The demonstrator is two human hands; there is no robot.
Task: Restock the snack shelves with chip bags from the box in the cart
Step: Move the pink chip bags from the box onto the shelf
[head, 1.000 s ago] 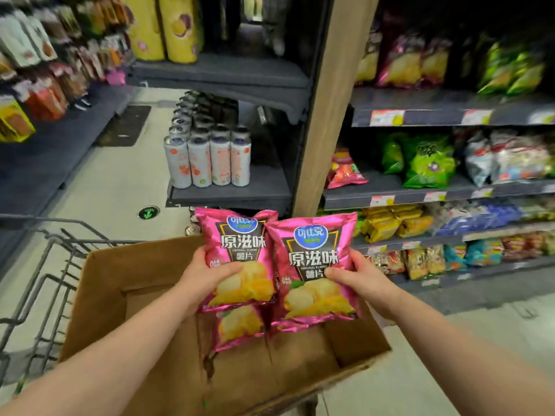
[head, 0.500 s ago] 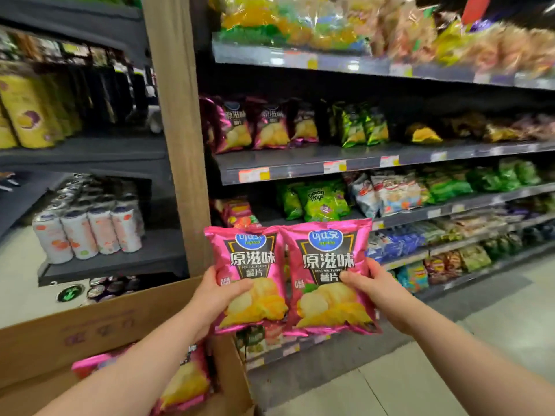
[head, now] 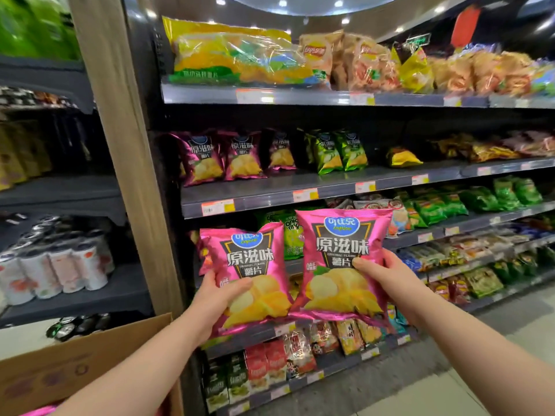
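I hold two pink chip bags upright in front of the snack shelves. My left hand (head: 217, 298) grips the lower left edge of the left pink bag (head: 249, 274). The right pink bag (head: 341, 259) sits a little higher, with my right hand (head: 387, 277) closed on its right side. Matching pink bags (head: 223, 159) stand at the left end of the second shelf (head: 327, 187), above the held bags. The cardboard box (head: 81, 364) shows at the lower left, its inside mostly hidden by my left arm.
A wooden pillar (head: 126, 151) divides the snack shelves from a darker shelf unit holding white cans (head: 57, 268) on the left. Green bags (head: 339, 153) stand right of the pink row. Lower shelves are packed with assorted snacks. Pale floor tiles (head: 450, 394) lie at the lower right.
Both bags came up out of the box and rose toward the shelves. My view swung up and right from the cart to the shelving. The right bag is now higher than the left.
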